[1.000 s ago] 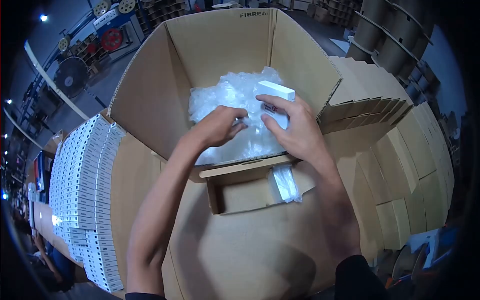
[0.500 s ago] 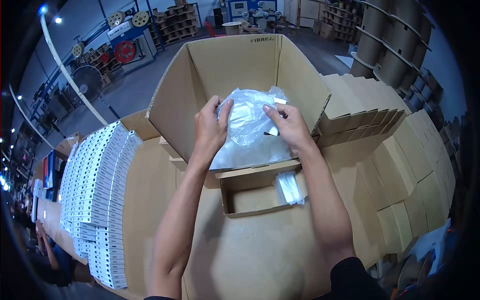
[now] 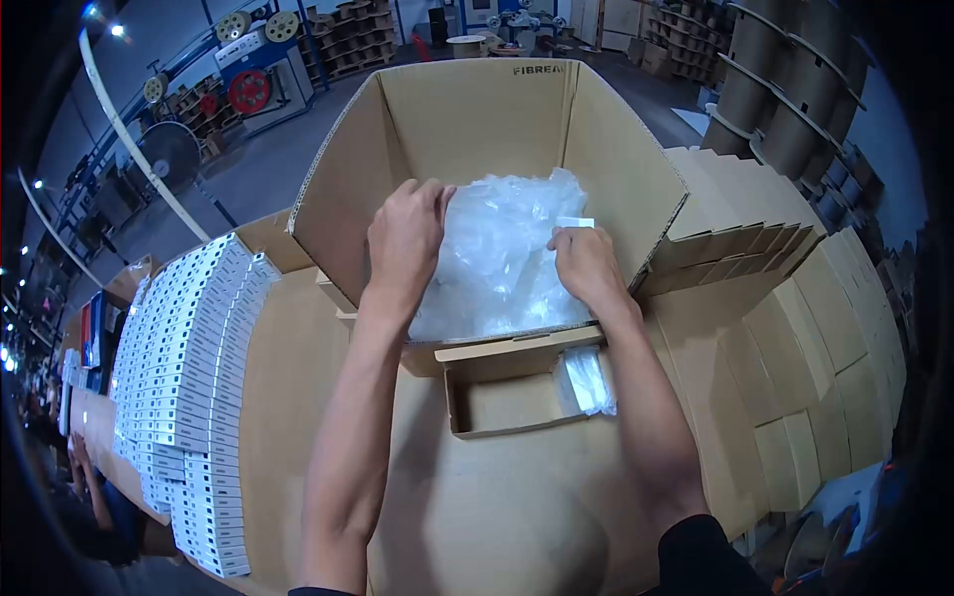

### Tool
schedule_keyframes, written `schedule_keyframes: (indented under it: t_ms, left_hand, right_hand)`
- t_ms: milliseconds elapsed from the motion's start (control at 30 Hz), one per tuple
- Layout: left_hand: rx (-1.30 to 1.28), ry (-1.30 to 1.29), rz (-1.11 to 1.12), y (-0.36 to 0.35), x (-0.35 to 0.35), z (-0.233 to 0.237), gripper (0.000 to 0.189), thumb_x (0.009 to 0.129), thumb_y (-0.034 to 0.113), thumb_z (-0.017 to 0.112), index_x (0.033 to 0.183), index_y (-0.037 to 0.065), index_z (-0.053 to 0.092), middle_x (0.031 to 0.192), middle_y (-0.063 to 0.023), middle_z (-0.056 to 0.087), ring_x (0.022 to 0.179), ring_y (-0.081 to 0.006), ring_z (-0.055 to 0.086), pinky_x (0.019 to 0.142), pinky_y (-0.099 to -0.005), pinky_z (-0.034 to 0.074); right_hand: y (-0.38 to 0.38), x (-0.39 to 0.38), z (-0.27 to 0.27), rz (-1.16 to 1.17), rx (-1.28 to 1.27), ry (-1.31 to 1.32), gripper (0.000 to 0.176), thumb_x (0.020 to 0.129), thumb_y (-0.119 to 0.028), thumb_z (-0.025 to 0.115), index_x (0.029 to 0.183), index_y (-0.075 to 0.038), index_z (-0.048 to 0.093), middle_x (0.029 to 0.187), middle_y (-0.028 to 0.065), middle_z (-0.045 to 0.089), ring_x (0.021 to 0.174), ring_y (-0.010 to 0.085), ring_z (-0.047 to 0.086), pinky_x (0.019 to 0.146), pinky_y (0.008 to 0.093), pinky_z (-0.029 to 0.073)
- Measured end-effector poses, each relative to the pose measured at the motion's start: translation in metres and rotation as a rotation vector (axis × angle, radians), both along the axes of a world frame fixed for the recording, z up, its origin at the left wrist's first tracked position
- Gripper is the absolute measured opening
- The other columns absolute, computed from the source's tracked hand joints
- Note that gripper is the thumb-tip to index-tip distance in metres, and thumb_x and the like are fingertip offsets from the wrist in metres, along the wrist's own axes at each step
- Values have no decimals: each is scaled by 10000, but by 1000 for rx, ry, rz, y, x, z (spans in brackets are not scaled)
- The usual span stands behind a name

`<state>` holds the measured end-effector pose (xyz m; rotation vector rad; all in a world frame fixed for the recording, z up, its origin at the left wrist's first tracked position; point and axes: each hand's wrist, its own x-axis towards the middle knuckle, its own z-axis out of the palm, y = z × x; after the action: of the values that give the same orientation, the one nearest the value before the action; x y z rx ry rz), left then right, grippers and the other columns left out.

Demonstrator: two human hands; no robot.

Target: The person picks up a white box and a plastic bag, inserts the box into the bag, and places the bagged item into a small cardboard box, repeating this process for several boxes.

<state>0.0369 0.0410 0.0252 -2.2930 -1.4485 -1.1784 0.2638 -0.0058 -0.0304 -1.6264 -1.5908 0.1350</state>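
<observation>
From where I stand, both hands are over the big box (image 3: 467, 114), set apart, with clear film (image 3: 505, 243) heaped between them. Left hand (image 3: 405, 230): fingers curled in at the film's left edge; can't tell if any is actually pinched. Right hand (image 3: 588, 260): closed on a white box (image 3: 575, 223), whose end shows just past the fingers, at the film's right side, inside the big box's walls. Step in hand looks like handling the white box together with the film; whether the box sits in a bag or only against it, can't tell. Next move seems to call for a firm hold on the box, and a film edge found and kept free of the rest of the heap. Just in front of the big box, a small carton (image 3: 505, 402) sits open, a film-wrapped packet (image 3: 588, 380) at its right end. White stack (image 3: 179, 363) off to the left, cardboard trays (image 3: 740, 194) to the right.
</observation>
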Motion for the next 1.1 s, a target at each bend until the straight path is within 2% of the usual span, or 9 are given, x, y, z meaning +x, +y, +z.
schedule_keyframes:
  t_ms: [167,233,433,500,633,800,967,1067,1100]
  left_hand:
    - [-147,-274,-189,-14,-6,22,347,1028,258,632,852,-41,644,697,-160,595,649,-262,567,636,-405,469]
    - [-246,-359,-237,-32,-8,36,394,1052,271,609,826,-52,601,652,-115,536,632,-146,484,617,-336,429]
    - [-227,-329,-247,-84,-33,47,317,1020,272,646,943,-34,677,785,-116,631,718,-204,588,710,-340,484]
    - [-57,-176,-191,-114,-38,51,287,953,248,727,1121,16,710,991,-154,685,854,-264,668,794,-372,536]
    - [-55,-92,-467,-175,-32,67,305,898,190,791,1143,34,699,1033,-153,682,896,-259,670,782,-380,544]
    - [-512,-227,-491,-225,-39,40,209,983,180,709,986,-25,674,760,-92,637,705,-117,621,629,-295,484]
    - [-742,-714,-539,-263,-58,-35,212,1058,162,612,966,-20,672,746,38,583,635,-35,465,579,-226,389]
    - [-688,-758,-497,-301,-72,-57,163,1058,140,610,1054,-18,653,822,8,614,674,-37,510,595,-217,415]
    - [-694,-827,-534,-307,-81,-68,219,987,115,702,1169,15,637,972,-58,674,879,-134,630,725,-270,500]
  right_hand:
    - [-27,-15,40,-1,29,62,567,999,-439,645,1283,51,672,1283,321,619,1301,430,541,1122,473,424]
    - [-35,-17,58,132,12,125,587,969,-446,690,1285,48,671,1285,318,623,1304,414,542,1125,457,427]
    - [-60,-16,78,377,46,271,281,945,-267,736,1024,1,762,941,193,623,842,279,611,809,415,481]
    - [-92,-19,91,362,42,170,258,947,-243,728,1015,5,756,952,204,625,850,302,610,819,417,486]
    - [-144,-21,95,528,72,55,203,947,-188,722,1001,6,741,1030,218,626,930,366,627,863,437,492]
    - [-209,-21,88,665,-58,52,213,960,-168,717,1012,38,722,1090,217,629,956,355,648,867,413,508]
    - [-257,-26,17,635,-654,691,356,1085,-287,563,1011,17,733,1073,105,692,974,171,651,845,371,532]
    - [-293,-55,-26,596,-677,1524,335,1080,-243,561,1123,64,687,1136,128,695,1039,192,662,911,378,544]
    - [-301,-57,-37,630,-683,1596,365,1079,-219,548,1228,108,615,1181,158,689,1102,227,664,961,410,547]
